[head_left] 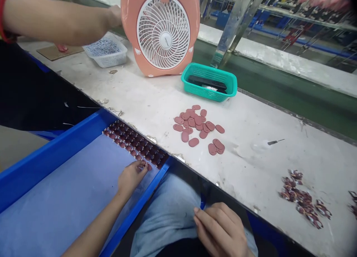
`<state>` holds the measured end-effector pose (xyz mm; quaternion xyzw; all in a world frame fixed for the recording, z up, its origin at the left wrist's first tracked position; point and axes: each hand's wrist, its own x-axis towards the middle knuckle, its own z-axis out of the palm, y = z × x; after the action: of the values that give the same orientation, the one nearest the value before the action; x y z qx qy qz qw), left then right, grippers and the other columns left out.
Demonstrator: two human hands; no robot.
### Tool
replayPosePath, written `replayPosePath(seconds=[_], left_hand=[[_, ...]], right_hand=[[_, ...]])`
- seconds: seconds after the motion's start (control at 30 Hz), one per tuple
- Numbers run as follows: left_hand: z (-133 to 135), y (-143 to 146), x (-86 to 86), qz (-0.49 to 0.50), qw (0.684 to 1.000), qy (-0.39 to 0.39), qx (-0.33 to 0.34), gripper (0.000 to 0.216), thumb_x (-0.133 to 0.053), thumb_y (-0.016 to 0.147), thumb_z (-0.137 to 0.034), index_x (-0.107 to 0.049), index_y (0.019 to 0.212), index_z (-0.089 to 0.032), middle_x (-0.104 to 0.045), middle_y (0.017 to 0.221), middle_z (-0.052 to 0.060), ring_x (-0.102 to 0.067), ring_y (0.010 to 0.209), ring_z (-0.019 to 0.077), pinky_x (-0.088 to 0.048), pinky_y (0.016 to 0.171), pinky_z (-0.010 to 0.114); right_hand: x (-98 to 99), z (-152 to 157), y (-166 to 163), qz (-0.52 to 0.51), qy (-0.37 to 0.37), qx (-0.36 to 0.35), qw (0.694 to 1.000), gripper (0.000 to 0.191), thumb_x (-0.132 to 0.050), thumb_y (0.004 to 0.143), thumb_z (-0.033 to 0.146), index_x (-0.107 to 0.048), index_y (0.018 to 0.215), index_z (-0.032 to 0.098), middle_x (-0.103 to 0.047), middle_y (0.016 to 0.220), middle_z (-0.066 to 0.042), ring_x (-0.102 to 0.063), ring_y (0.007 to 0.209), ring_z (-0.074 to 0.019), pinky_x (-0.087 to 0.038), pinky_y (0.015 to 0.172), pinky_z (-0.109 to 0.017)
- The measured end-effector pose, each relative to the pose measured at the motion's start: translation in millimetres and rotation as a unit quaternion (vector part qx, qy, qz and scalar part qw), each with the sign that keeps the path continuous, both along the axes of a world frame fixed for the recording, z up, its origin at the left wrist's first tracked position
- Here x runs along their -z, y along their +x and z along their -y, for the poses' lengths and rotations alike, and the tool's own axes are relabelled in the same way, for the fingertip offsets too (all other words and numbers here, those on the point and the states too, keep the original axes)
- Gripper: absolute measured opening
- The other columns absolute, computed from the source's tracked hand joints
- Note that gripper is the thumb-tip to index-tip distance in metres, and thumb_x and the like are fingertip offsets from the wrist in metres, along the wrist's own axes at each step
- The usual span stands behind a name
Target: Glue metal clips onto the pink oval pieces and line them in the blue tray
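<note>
My left hand [132, 179] reaches into the blue tray [69, 132], its fingertips pinched on a small dark-red figure piece [149, 167] at the near end of the rows. Several rows of similar dark-red pieces [134, 140] stand packed along the tray's far side. My right hand [223, 229] hovers above my lap with its fingers curled together; whatever may be between the fingertips is hidden. On the white table lies a loose pile of reddish-brown oval discs [192, 121]. Farther right is a cluster of small dark-red figures [304, 197].
A pink fan [164, 38] stands at the back, beside a green basket [209, 93] holding dark items. A white basket [107, 56] of small bits sits to its left. Another person's arm [64, 23] extends across the upper left. A thin pointed tool [275, 142] lies on the table.
</note>
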<state>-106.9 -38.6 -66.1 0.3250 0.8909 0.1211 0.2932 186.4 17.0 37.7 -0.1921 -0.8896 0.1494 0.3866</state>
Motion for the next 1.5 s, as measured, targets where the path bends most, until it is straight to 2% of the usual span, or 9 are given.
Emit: replayPosePath(seconds=[0.4,0.7,0.87,0.97,1.03,1.1,1.23,1.4,1.5], left_hand=[[-8,0,9.4,-0.025,0.998,-0.049,0.037,0.035,-0.058,0.094,-0.047,-0.066,0.112,-0.018,-0.071,0.108,0.008,-0.068,0.094,0.0235,-0.055,0.084,0.046],[-10,-3,7.3,-0.036,0.997,-0.034,0.053,0.035,-0.053,0.091,-0.053,-0.074,0.097,-0.026,-0.078,0.089,0.006,-0.072,0.090,0.0300,-0.052,0.074,0.040],[2,-9,-21.4,-0.087,0.996,0.013,0.004,0.037,-0.058,0.083,-0.058,-0.076,0.096,-0.028,-0.080,0.080,0.006,-0.073,0.081,0.0359,-0.050,0.060,0.038],[-2,7,-57.3,-0.140,0.984,0.113,-0.008,0.040,-0.051,0.090,-0.056,-0.073,0.108,-0.028,-0.080,0.101,0.008,-0.072,0.090,0.0315,-0.054,0.077,0.040],[-18,29,-81.4,-0.179,0.942,0.277,0.067,0.031,-0.060,0.089,-0.049,-0.076,0.105,-0.028,-0.078,0.109,0.009,-0.069,0.104,0.0301,-0.046,0.100,0.041],[-41,52,-100.0,-0.177,0.872,0.399,0.222,0.037,-0.067,0.086,-0.044,-0.072,0.120,-0.030,-0.074,0.125,0.008,-0.061,0.121,0.0326,-0.036,0.110,0.044],[-70,73,-110.1,-0.084,0.842,0.389,0.365,0.051,-0.073,0.084,-0.042,-0.064,0.134,-0.038,-0.063,0.142,0.005,-0.055,0.129,0.0360,-0.020,0.115,0.051],[-51,77,-96.8,-0.003,0.847,0.429,0.316,0.026,-0.066,0.089,-0.022,-0.079,0.102,-0.041,-0.080,0.111,0.002,-0.071,0.103,0.0281,-0.036,0.104,0.047],[-33,104,-105.6,0.165,0.857,0.482,0.075,0.014,-0.075,0.082,-0.025,-0.080,0.094,-0.031,-0.083,0.093,0.006,-0.074,0.091,0.0268,-0.050,0.091,0.040]], right_hand=[[-0.9,-6,8,0.006,-0.007,0.018,1.000,0.018,-0.064,0.085,0.001,-0.068,0.098,0.012,-0.066,0.066,-0.005,-0.058,0.056,-0.0159,-0.052,0.048,-0.028],[-17.0,-31,23,-0.013,0.026,0.092,0.995,0.025,-0.065,0.085,0.002,-0.069,0.104,0.017,-0.068,0.073,-0.004,-0.061,0.062,-0.0161,-0.054,0.056,-0.029],[-15.8,-59,42,-0.088,0.028,0.253,0.963,0.029,-0.070,0.085,0.013,-0.067,0.112,0.023,-0.065,0.086,-0.005,-0.061,0.074,-0.0193,-0.055,0.067,-0.035],[-11.6,-83,46,-0.091,-0.085,0.353,0.927,0.056,-0.071,0.087,0.033,-0.049,0.137,0.020,-0.060,0.119,-0.015,-0.061,0.104,-0.0285,-0.054,0.085,-0.047],[-10.9,-99,43,-0.047,-0.189,0.370,0.908,0.080,-0.072,0.083,0.047,-0.036,0.148,0.017,-0.052,0.136,-0.020,-0.053,0.123,-0.0352,-0.049,0.096,-0.054],[-12.5,-112,38,-0.011,-0.246,0.364,0.898,0.085,-0.072,0.080,0.052,-0.037,0.147,0.014,-0.055,0.134,-0.022,-0.051,0.125,-0.0374,-0.045,0.100,-0.055],[-20.3,-123,33,-0.001,-0.278,0.346,0.896,0.046,-0.063,0.084,0.049,-0.059,0.113,0.014,-0.066,0.100,-0.015,-0.060,0.101,-0.0341,-0.047,0.089,-0.050],[-26.3,-99,33,-0.074,-0.330,0.282,0.898,0.033,-0.056,0.089,0.049,-0.052,0.103,0.020,-0.064,0.091,-0.006,-0.062,0.083,-0.0240,-0.050,0.076,-0.038],[-26.2,-71,24,-0.129,-0.380,0.196,0.895,0.037,-0.049,0.091,0.053,-0.048,0.108,0.020,-0.057,0.078,0.001,-0.058,0.064,-0.0169,-0.051,0.058,-0.030]])
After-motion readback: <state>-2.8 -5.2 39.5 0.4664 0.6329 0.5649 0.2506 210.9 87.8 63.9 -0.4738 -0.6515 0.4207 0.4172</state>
